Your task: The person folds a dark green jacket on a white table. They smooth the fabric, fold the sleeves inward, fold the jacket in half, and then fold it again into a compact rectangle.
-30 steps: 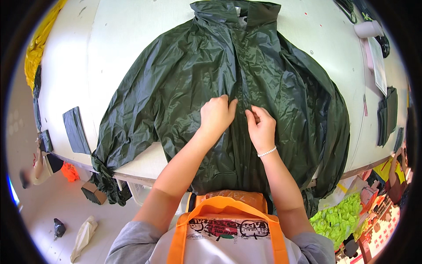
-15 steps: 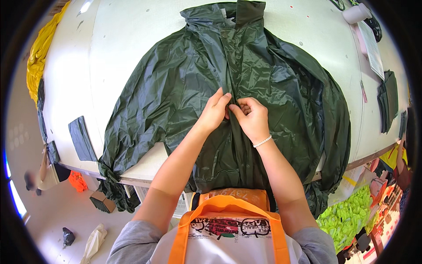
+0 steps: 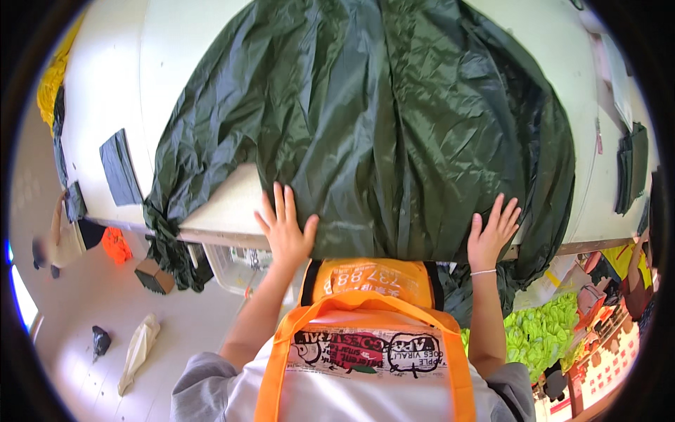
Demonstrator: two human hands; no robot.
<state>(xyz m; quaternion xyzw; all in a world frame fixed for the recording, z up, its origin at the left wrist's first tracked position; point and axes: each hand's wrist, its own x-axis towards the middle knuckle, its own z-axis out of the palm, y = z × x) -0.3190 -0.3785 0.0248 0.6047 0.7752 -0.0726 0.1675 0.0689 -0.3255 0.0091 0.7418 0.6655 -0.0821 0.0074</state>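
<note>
A dark green rain jacket lies spread on the white table, its front facing up and its lower hem at the near edge. My left hand rests flat with fingers spread at the hem's left corner, partly on the bare tabletop. At the right side of the hem, my right hand lies on the fabric, fingers stretched out. Neither hand grips anything. The jacket's left sleeve hangs over the table edge in a bunched end. Its collar is out of the picture.
A folded dark green piece lies on the white table at the left. Another folded dark stack sits at the right edge. Bright yellow-green garments are heaped below the right side. A cardboard box stands on the floor at left.
Both hands have left the jacket's front closure and moved apart, down to the hem. The jacket has shifted toward me, and its lower part is now flatter.
</note>
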